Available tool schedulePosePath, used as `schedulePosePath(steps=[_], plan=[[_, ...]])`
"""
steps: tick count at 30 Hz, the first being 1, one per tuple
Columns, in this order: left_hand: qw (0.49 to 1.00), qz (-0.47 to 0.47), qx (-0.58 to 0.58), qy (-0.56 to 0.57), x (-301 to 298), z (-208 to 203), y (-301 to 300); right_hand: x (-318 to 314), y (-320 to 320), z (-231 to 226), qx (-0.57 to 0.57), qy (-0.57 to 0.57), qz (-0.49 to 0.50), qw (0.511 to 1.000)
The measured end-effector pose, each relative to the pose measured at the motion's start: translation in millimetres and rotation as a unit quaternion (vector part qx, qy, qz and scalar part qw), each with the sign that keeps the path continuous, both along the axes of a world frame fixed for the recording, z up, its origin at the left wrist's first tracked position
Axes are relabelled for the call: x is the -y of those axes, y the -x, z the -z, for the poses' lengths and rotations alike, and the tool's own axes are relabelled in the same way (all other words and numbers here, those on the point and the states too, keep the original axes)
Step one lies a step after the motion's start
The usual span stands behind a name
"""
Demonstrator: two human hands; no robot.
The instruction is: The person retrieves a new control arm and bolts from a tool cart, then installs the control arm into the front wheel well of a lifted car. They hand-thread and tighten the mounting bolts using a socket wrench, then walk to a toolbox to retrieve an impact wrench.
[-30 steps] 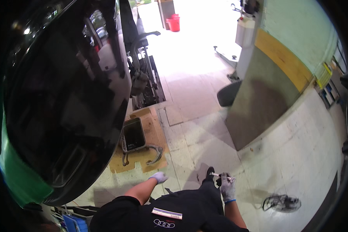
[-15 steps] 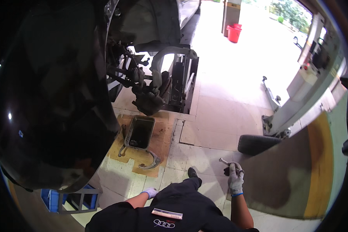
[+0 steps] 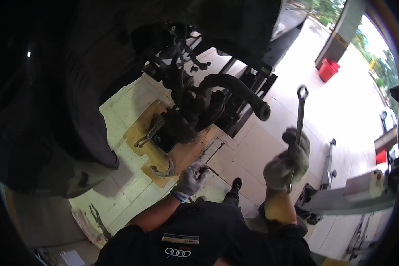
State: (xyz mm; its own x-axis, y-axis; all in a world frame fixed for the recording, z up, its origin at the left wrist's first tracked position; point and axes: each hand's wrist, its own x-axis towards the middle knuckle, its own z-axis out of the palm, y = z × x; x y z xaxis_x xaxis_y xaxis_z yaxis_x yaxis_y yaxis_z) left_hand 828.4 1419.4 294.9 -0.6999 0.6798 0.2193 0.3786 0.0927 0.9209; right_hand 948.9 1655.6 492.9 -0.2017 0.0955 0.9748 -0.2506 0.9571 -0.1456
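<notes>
My right hand (image 3: 286,166), in a grey work glove, is raised at the right and wrapped round a long metal wrench (image 3: 300,113). The wrench stands nearly upright with its ring end at the top. A dark patch by the glove's fingers cannot be made out. My left hand (image 3: 191,179), also gloved, hovers in front of my body with its fingers bent and apart; I see nothing in it. Ahead hangs the car's dark wheel suspension (image 3: 186,106), with a thick curved arm (image 3: 237,86) reaching out to the right, close to the wrench.
Below the suspension, a metal tray (image 3: 162,137) and a loose curved metal arm (image 3: 164,169) lie on cardboard (image 3: 139,128). The dark car body (image 3: 88,133) fills the left. Pliers (image 3: 99,221) lie lower left. A lift post (image 3: 350,197) and red bucket (image 3: 328,69) stand right.
My view has turned and come nearer the suspension. My right hand has risen with the wrench, now turned upright. My left hand has moved forward from beside my body.
</notes>
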Motion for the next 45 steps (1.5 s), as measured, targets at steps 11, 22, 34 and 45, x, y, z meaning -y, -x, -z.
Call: schedulePosePath(steps=[11, 22, 34, 45], plan=[[0.775, -0.194, -0.511, -0.317, -158.1, -168.4, 3.2, -49.4, 97.6, -19.9, -0.037, 0.056, -0.523, 0.849], [0.728, -0.31, -0.57, -0.222, -196.7, -178.0, 18.0, -21.2, 113.2, -42.0, -0.059, 0.076, -0.701, 0.707], [0.698, -0.441, -0.556, -0.096, -177.1, -176.0, 5.2, -183.0, 274.0, -48.0, 0.356, 0.407, -0.556, 0.632], [0.606, -0.506, -0.605, -0.1, -184.9, -177.0, 8.2, -89.4, 389.5, 140.2, 0.657, -0.207, -0.172, 0.704]])
